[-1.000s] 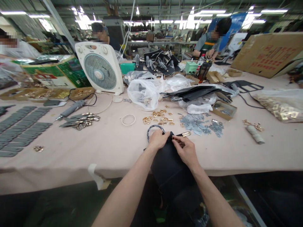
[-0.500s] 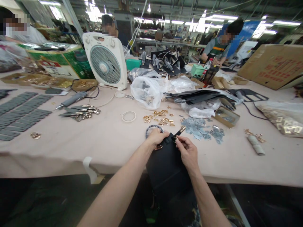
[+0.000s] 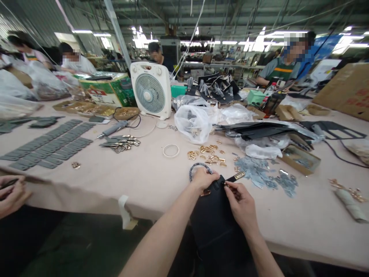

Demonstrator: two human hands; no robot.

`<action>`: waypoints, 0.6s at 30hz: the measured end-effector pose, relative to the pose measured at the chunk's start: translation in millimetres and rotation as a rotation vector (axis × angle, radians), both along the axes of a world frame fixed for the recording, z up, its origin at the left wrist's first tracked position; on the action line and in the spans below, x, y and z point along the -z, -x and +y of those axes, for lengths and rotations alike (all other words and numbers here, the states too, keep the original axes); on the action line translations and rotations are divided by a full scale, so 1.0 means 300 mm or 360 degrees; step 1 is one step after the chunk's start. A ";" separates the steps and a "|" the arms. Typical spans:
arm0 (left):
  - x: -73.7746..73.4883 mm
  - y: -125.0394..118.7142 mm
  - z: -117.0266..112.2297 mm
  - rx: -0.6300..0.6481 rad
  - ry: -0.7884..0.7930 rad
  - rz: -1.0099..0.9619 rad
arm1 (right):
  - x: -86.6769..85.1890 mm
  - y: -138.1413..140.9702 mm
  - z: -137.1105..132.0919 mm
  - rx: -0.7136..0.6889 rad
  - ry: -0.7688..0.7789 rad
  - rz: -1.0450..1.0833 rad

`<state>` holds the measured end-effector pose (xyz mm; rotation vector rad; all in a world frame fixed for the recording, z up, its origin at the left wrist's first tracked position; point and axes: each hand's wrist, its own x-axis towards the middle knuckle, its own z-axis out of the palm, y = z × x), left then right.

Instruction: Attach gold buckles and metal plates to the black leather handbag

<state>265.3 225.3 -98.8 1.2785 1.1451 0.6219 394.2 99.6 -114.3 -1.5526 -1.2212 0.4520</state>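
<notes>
A black leather-like panel hangs over the table's front edge, toward my body. My left hand is closed on its upper left edge, thumb on top. At the upper right edge my right hand pinches a small gold metal fitting against the panel; the fingertips partly hide it. A short black strap with a gold metal end plate sticks out just beyond my right fingers. Below my left hand, another gold fitting shows by the panel. Behind that hand lies a dark patterned ring.
Loose gold fittings, grey scraps and a tape roll lie on the table. Grey strips and an electric screwdriver are left, a fan behind. A co-worker's hand is at the left edge.
The view has swung left and up, bringing a co-worker's hand in at the left edge. My right fingertips have closed in on the panel, and the fitting's prongs show less.
</notes>
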 end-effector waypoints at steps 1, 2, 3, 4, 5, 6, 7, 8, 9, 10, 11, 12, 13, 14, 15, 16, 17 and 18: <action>0.008 0.000 0.002 -0.0001 -0.0013 -0.0017 | -0.001 0.003 0.000 0.0002 -0.0006 -0.0036; 0.014 0.000 0.003 0.0000 -0.0022 -0.0031 | -0.003 0.006 0.000 0.0004 -0.0012 -0.0074; 0.020 0.001 0.004 0.0002 -0.0027 -0.0040 | -0.005 0.009 -0.001 0.0007 -0.0020 -0.0114; 0.023 0.002 0.004 0.0001 -0.0029 -0.0042 | -0.006 0.012 -0.002 0.0009 -0.0029 -0.0156; 0.024 0.003 0.004 0.0000 -0.0029 -0.0040 | -0.008 0.015 -0.003 0.0012 -0.0038 -0.0198; 0.023 0.005 0.003 -0.0002 -0.0029 -0.0036 | -0.010 0.018 -0.004 0.0014 -0.0046 -0.0237; 0.020 0.007 0.002 -0.0005 -0.0029 -0.0030 | -0.011 0.020 -0.005 0.0018 -0.0053 -0.0272; 0.016 0.009 0.001 -0.0009 -0.0028 -0.0026 | -0.013 0.023 -0.007 0.0020 -0.0058 -0.0302; 0.011 0.011 -0.001 -0.0012 -0.0027 -0.0023 | -0.013 0.025 -0.008 0.0021 -0.0063 -0.0324; 0.005 0.013 -0.003 -0.0014 -0.0024 -0.0025 | -0.013 0.026 -0.008 0.0024 -0.0068 -0.0337; -0.001 0.014 -0.005 -0.0014 -0.0020 -0.0030 | -0.012 0.026 -0.008 0.0027 -0.0070 -0.0339; -0.006 0.016 -0.007 -0.0015 -0.0016 -0.0035 | -0.011 0.026 -0.007 0.0030 -0.0068 -0.0327; -0.010 0.016 -0.009 -0.0017 -0.0012 -0.0039 | -0.009 0.025 -0.006 0.0031 -0.0059 -0.0300; -0.014 0.017 -0.010 -0.0018 -0.0009 -0.0041 | -0.008 0.023 -0.005 0.0033 -0.0046 -0.0263; -0.016 0.017 -0.010 -0.0019 -0.0006 -0.0040 | -0.006 0.022 -0.003 0.0034 -0.0030 -0.0224; -0.017 0.017 -0.010 -0.0020 -0.0005 -0.0037 | -0.005 0.020 -0.001 0.0035 -0.0017 -0.0192; -0.017 0.016 -0.009 -0.0019 -0.0006 -0.0034 | -0.004 0.019 0.001 0.0035 -0.0008 -0.0173; -0.017 0.016 -0.008 -0.0018 -0.0008 -0.0031 | -0.003 0.017 0.003 0.0037 -0.0005 -0.0166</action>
